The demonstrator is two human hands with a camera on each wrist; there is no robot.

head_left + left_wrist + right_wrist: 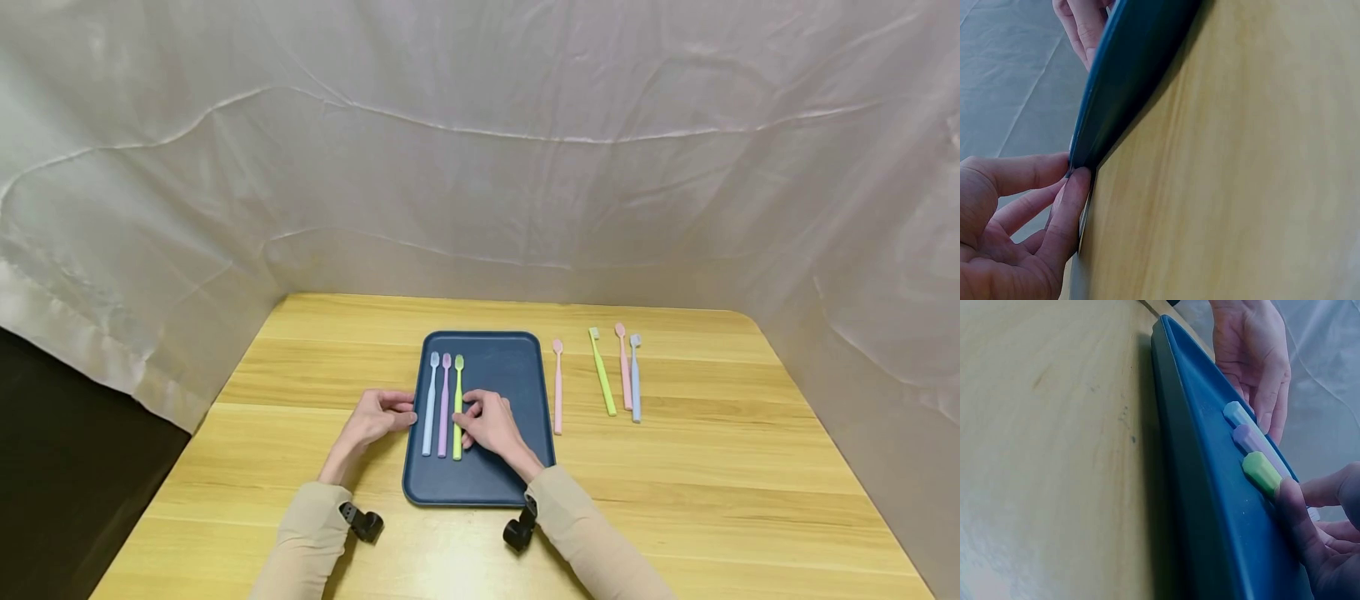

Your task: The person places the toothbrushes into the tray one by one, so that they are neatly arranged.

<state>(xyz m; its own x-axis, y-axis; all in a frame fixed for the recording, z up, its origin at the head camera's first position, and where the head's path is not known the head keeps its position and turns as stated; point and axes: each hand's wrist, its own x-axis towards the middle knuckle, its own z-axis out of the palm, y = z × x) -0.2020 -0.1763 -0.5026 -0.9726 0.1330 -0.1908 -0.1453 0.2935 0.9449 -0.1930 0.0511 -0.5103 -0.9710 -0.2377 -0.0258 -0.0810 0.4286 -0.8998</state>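
Note:
A dark blue tray (495,483) lies on the wooden table, with three toothbrushes side by side in its left half: a light blue toothbrush (429,412), a purple toothbrush (443,412) and a yellow-green toothbrush (458,383). My right hand (489,423) pinches the yellow-green toothbrush by its handle between thumb and fingers; in the right wrist view its handle end (1261,472) sticks out past the thumb. At the tray's left side, my left hand (381,417) holds the rim. The left wrist view shows that thumb (1067,219) and index fingertip meeting at the tray's edge.
Right of the tray lie a pink toothbrush (558,392), a second yellow-green toothbrush (603,379), another pink toothbrush (624,371) and a blue toothbrush (636,383). Grey cloth (510,192) hangs behind the table (712,467) and along its sides.

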